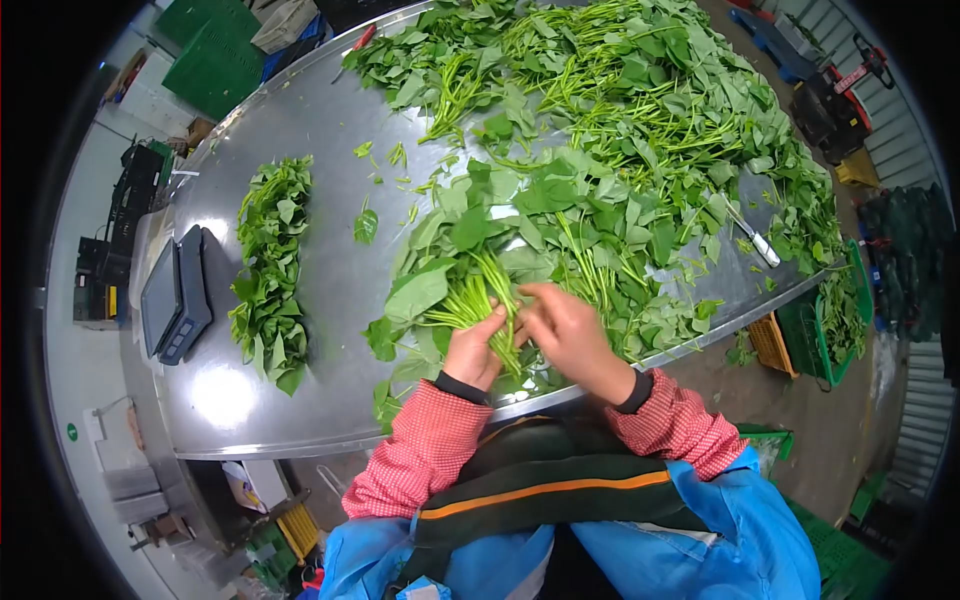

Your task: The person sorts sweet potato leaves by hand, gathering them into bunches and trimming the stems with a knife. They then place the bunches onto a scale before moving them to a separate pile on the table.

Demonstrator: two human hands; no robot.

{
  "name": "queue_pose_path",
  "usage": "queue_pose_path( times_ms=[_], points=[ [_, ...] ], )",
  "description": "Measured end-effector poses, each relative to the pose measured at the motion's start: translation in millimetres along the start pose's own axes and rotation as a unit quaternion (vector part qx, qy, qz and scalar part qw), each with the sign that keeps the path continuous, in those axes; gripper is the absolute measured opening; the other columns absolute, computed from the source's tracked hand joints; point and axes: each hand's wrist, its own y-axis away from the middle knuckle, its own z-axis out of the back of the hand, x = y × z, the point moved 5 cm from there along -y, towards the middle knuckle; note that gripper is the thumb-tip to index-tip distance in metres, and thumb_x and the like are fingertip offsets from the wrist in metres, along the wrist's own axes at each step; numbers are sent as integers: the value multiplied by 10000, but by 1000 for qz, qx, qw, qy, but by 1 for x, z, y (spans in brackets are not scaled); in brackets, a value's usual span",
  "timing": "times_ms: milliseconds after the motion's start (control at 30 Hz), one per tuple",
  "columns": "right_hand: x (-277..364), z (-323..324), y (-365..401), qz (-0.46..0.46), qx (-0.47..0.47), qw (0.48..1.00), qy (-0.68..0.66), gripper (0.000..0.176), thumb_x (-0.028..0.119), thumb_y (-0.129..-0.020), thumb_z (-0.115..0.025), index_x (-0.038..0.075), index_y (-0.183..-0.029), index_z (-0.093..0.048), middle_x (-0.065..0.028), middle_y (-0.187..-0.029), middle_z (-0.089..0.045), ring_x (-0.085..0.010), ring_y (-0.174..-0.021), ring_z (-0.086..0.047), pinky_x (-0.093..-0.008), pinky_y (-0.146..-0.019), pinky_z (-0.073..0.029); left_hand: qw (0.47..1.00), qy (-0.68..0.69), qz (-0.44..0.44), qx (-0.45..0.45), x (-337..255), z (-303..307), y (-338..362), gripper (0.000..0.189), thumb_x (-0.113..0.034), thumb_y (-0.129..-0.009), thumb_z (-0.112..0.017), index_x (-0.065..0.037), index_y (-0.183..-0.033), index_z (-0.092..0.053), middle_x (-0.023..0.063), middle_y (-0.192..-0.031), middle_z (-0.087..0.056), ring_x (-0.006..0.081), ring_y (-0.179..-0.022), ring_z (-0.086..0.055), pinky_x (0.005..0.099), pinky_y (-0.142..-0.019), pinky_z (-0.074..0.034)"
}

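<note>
My left hand (476, 354) is closed around a bunch of leafy greens (466, 298), its pale green stems gathered together and leaves fanning out to the upper left. Beside it, my right hand (568, 334) has its fingers curled in a pinch at the stems; whatever lies between the fingertips is hidden. Loose leafy greens (590, 250) spread over the metal table (345, 290) just beyond both hands. A large heap of the same greens (650, 90) covers the far right of the table.
Left of my hands lies a long row of greens (272, 270), then a digital scale (180, 298). A white-handled knife (764, 249) rests at right; a red-handled tool (364, 40) lies at the far edge. Green crates (812, 335) stand on the floor, right.
</note>
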Motion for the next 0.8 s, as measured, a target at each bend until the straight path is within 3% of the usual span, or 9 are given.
queue_pose_path(
  times_ms=[67, 200, 233, 500, 600, 633, 733, 767, 800],
  points=[
    [-18, 10, 6, -148, 10, 988, -50, 217, 199, -875, -600, -1, -957, -591, -136, -738, -647, -265, -637, -633, -350, -580, -485, 999, 20, 20, -37, -9, -8, 11, 251, -66, -921, -531, -22, -1166, -509, 113, -1059, -611, 234, -984, -619, 382, -821, -544],
    [-51, -18, -1, -216, 69, 964, -138, 256, 224, -878, -617, -23, -942, -589, -106, -725, -654, -159, -606, -626, -315, -530, -478, 999, -25, 43, 3, -3, -10, 15, 275, -103, -938, -511, -37, -1204, -487, 129, -1089, -604, 258, -1017, -613, 408, -830, -545],
    [-57, -31, -1, -273, 51, 925, -261, 257, 218, -872, -623, -26, -939, -580, -75, -685, -629, -105, -562, -590, -287, -478, -449, 998, -24, 46, 23, -2, -16, 17, 285, -137, -942, -517, -56, -1214, -490, 120, -1089, -603, 253, -987, -617, 398, -812, -540],
    [-57, -26, -1, -225, 49, 962, -146, 174, 120, -858, -532, 14, -991, -567, -34, -590, -571, -119, -488, -541, -289, -459, -416, 998, 12, 39, 47, 10, -25, 18, 227, -24, -887, -574, -71, -1096, -501, 78, -979, -591, 241, -898, -615, 353, -662, -502],
    [-44, -13, -3, -112, -68, 952, -278, 166, 108, -879, -506, 7, -992, -572, -44, -588, -576, -121, -535, -558, -280, -514, -436, 997, 29, 41, -61, 7, -18, 17, 202, -22, -883, -577, -69, -1064, -500, 64, -943, -591, 217, -843, -617, 358, -650, -517],
    [-35, -4, -2, -163, -5, 913, -373, 160, 99, -905, -484, 1, -1005, -562, -61, -638, -596, -117, -618, -580, -269, -586, -454, 998, 28, 13, -62, 3, -9, 12, 173, -21, -881, -579, -78, -1020, -495, 56, -901, -583, 195, -782, -604, 366, -657, -526],
    [-10, 9, 27, -194, 306, 849, -385, 196, 158, -926, -502, 1, -1038, -534, -61, -706, -614, -103, -646, -583, -265, -595, -458, 992, 69, -84, -71, -21, 10, 7, 164, -21, -881, -578, -94, -1001, -491, 55, -870, -576, 181, -740, -586, 359, -658, -523],
    [-6, 1, 38, -200, 384, 857, -278, 231, 242, -910, -549, 21, -979, -549, -81, -691, -607, -163, -630, -596, -287, -581, -464, 991, 48, -105, -62, -29, 13, 5, 176, -19, -878, -581, -97, -1007, -489, 56, -856, -571, 173, -721, -574, 356, -661, -522],
    [7, 10, 33, -93, 338, 932, -93, 270, 303, -879, -588, 35, -862, -565, -130, -625, -588, -279, -580, -603, -350, -556, -477, 993, 49, -103, -44, -32, 16, 4, 210, -22, -879, -583, -92, -1054, -493, 61, -858, -578, 176, -742, -581, 347, -662, -525]
  ],
)
